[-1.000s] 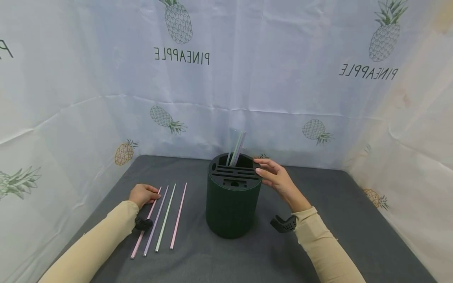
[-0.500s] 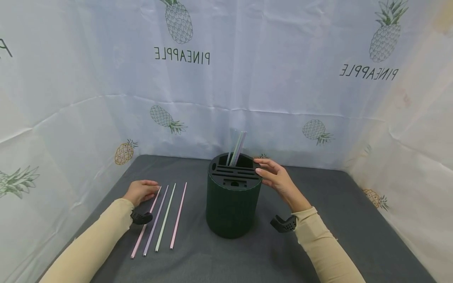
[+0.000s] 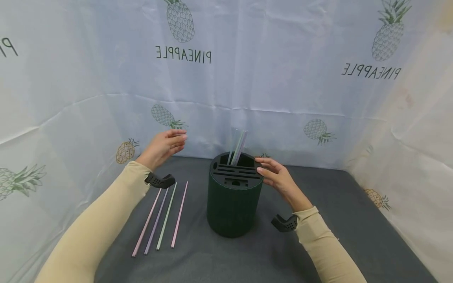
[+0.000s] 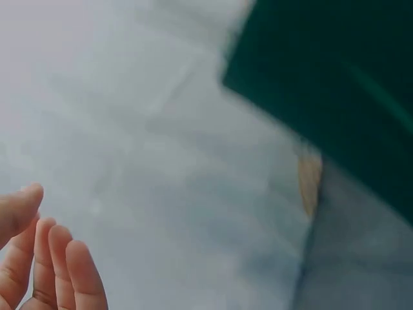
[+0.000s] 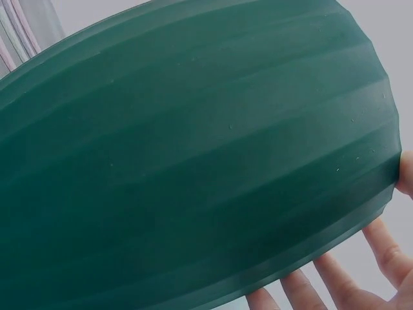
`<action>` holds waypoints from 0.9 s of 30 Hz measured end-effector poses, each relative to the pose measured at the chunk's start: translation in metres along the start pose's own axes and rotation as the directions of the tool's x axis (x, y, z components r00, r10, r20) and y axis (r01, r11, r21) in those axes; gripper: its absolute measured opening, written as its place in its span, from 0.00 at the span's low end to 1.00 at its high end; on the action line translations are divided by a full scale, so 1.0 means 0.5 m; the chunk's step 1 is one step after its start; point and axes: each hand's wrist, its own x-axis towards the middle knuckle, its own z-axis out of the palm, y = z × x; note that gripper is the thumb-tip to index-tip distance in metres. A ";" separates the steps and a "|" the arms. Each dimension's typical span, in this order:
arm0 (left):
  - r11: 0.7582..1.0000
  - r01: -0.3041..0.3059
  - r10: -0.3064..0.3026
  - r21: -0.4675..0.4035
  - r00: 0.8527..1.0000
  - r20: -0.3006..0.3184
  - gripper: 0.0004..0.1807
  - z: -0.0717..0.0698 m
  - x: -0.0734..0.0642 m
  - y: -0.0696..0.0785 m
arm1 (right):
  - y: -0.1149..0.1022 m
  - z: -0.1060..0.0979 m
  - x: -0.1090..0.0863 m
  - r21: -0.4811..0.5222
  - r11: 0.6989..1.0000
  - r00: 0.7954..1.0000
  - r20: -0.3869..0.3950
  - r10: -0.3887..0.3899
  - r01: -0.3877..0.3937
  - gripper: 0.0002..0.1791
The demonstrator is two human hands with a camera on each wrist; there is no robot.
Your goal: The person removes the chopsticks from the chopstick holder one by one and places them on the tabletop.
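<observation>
A dark green round utensil holder (image 3: 232,212) with a black slotted top (image 3: 233,175) stands upright on the cloth. Several thin clear and pale straws (image 3: 239,147) lean in its back opening. My right hand (image 3: 277,179) rests on the holder's right side at the rim; in the right wrist view its fingertips (image 5: 332,268) touch the ribbed wall. Raised above the back left of the table, my left hand (image 3: 162,147) has loosely extended fingers and nothing between them. Below it lie a left pink straw (image 3: 145,228), a purple straw (image 3: 155,222), a green straw (image 3: 166,216) and a right pink straw (image 3: 179,215).
A dark grey cloth (image 3: 318,251) covers the table. White fabric (image 3: 226,78) printed with pineapples hangs behind it and along both sides. Black wrist mounts (image 3: 161,181) sit on both forearms.
My left hand has left the upper end of the left pink straw and risen up and to the right. My right hand has stayed at the holder. The straws on the table have not moved.
</observation>
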 end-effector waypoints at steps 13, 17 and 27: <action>0.992 -0.096 0.077 0.079 0.974 0.212 0.21 0.204 0.041 0.093 | -0.001 -0.003 0.002 -0.001 1.000 1.000 0.002 0.002 -0.002 0.28; 0.989 -0.048 0.018 0.137 0.977 0.213 0.21 0.224 0.053 0.082 | 0.002 -0.003 0.003 -0.004 1.000 1.000 0.002 0.007 -0.007 0.28; 0.976 -0.007 -0.046 0.217 0.970 0.238 0.20 0.229 0.068 0.053 | 0.004 -0.006 0.002 -0.011 1.000 1.000 0.002 0.001 -0.001 0.27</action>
